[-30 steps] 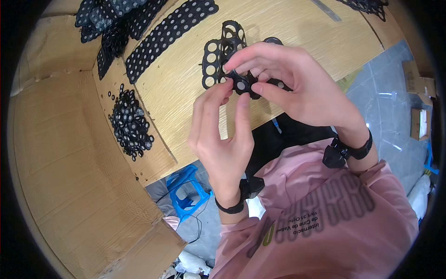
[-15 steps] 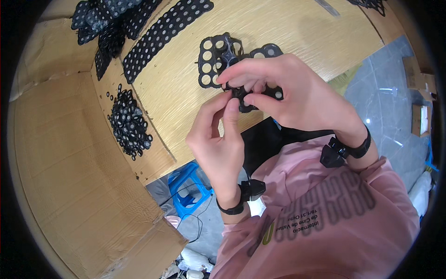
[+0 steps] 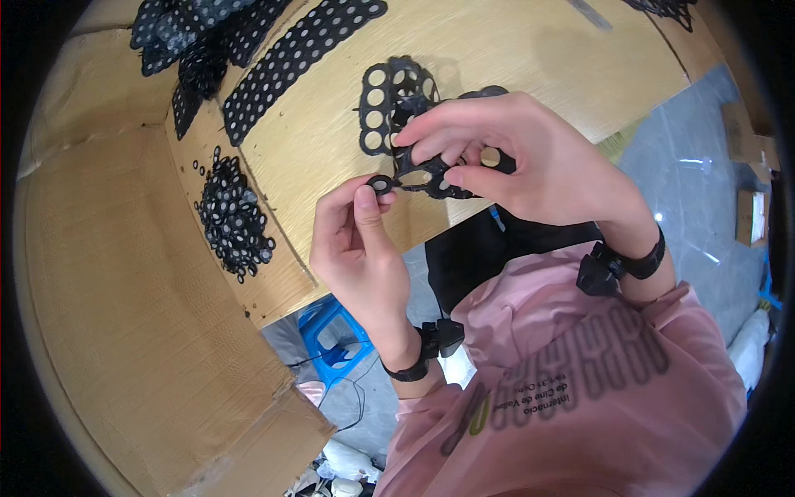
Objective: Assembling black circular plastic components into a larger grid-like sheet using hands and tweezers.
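My left hand [image 3: 360, 253] pinches a small black rubber ring [image 3: 380, 185] between thumb and forefinger. Thin black material seems to run from the ring to a flexible black sheet with round holes [image 3: 375, 121]. That sheet is bunched and folded over the wooden table [image 3: 323, 141]. My right hand [image 3: 530, 166] grips the sheet's near part, its thumb pressed against the curled fingers; those fingers partly hide the sheet. Each wrist wears a black strap with a small black block on it.
A heap of small black rings [image 3: 232, 217] lies at the table's left edge. Behind it are a long perforated black strip [image 3: 302, 54] and a pile of similar sheets [image 3: 199, 45]. Cardboard [image 3: 124, 273] stands on the left; a blue plastic stool [image 3: 335, 340] is below the table.
My left hand has moved left and slightly down, drawing the ring away from the sheet's main part. The right hand stays nearly in place, holding the sheet.
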Tool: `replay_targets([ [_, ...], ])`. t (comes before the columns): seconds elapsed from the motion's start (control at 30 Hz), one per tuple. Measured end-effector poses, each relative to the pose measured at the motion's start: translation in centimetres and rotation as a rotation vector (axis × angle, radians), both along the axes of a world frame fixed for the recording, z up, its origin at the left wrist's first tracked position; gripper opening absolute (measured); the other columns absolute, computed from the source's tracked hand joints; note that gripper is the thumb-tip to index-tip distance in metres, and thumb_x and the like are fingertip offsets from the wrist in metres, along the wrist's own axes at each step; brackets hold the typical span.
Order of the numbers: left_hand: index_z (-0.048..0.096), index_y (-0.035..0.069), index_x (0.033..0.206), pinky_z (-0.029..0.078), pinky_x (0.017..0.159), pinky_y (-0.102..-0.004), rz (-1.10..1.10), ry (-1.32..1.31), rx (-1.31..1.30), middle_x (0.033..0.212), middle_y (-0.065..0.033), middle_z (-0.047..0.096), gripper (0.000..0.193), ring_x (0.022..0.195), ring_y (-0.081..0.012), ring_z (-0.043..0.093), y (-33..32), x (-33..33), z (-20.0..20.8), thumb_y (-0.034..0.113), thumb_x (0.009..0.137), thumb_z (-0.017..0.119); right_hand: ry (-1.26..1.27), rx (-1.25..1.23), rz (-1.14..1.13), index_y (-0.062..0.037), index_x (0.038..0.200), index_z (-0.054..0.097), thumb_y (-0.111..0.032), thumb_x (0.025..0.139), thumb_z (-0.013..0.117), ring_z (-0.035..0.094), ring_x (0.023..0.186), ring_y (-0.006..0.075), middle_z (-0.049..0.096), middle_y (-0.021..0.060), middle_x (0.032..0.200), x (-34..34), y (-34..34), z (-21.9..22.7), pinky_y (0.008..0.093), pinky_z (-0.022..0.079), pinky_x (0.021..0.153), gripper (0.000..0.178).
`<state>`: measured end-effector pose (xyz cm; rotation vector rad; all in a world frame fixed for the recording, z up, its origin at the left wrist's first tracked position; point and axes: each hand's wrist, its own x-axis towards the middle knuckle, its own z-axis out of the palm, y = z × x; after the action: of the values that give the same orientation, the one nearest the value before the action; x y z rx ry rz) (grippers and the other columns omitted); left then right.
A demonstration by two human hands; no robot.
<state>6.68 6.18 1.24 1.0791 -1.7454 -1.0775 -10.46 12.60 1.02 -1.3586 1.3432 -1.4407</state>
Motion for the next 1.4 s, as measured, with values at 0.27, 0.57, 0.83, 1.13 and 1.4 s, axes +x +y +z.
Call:
replay_targets([
  [0.27, 0.064, -0.007, 0.099, 0.056, 0.072, -0.0259, 0.349, -0.085, -0.382, 0.088, -0.0137, 0.069, 0.015, 0.079, -0.0147, 0.067, -7.1, 7.2, 1.4, 0.006, 0.095, 0.057, 0.073, 0.075, -0.063, -0.0025, 0.117, 0.063, 0.013, 0.078, 0.056, 0.058, 0.088, 0.0112, 0.066, 0.0051, 0.112, -1.4, 0.6, 0.6, 0.0226, 0.044, 0.073, 0.042],
  [0.57, 0.071, -0.005, 0.089, 0.054, 0.069, -0.0288, 0.752, -0.5, -0.492, 0.081, -0.0137, 0.072, 0.012, 0.076, -0.0177, 0.069, -17.4, 17.7, -0.2, 0.006, 0.084, 0.07, 0.0, -0.027, -0.034, -0.0009, 0.119, 0.06, 0.014, 0.081, 0.056, 0.055, 0.087, 0.0101, 0.063, 0.0059, 0.11, -0.8, 0.5, 0.6, 0.0246, 0.046, 0.083, 0.042],
  [0.83, 0.066, -0.002, 0.102, 0.051, 0.068, -0.0238, 0.443, -0.365, -0.534, 0.088, -0.0124, 0.071, 0.015, 0.079, -0.0159, 0.067, -11.2, 11.0, 1.2, 0.005, 0.09, 0.063, -0.117, -0.018, -0.018, -0.0028, 0.117, 0.058, 0.009, 0.085, 0.056, 0.059, 0.081, 0.0125, 0.061, 0.0074, 0.085, 0.0, -0.5, -0.3, 0.0293, 0.051, 0.079, 0.035],
  [1.13, 0.042, 0.0, 0.125, 0.051, 0.079, -0.0248, -0.176, 0.259, 0.28, 0.096, -0.0128, 0.065, 0.043, 0.089, -0.0161, 0.066, 1.2, -1.8, -0.4, -0.004, 0.088, 0.064, 0.102, -0.084, -0.135, -0.002, 0.114, 0.06, 0.007, 0.082, 0.058, 0.065, 0.082, 0.0238, 0.065, 0.0152, 0.094, 0.6, -0.6, 0.8, 0.0331, 0.053, 0.072, 0.033],
  [1.4, 0.029, 0.005, 0.129, 0.051, 0.073, -0.0237, -0.066, 0.431, 0.307, 0.092, -0.0157, 0.064, 0.052, 0.078, -0.0165, 0.067, 1.8, -3.3, -1.1, -0.008, 0.088, 0.059, 0.56, -0.202, -0.238, -0.0001, 0.115, 0.059, -0.003, 0.079, 0.061, 0.064, 0.093, 0.0324, 0.065, 0.0162, 0.11, 1.3, 0.9, 0.0, 0.0388, 0.054, 0.075, 0.037],
])
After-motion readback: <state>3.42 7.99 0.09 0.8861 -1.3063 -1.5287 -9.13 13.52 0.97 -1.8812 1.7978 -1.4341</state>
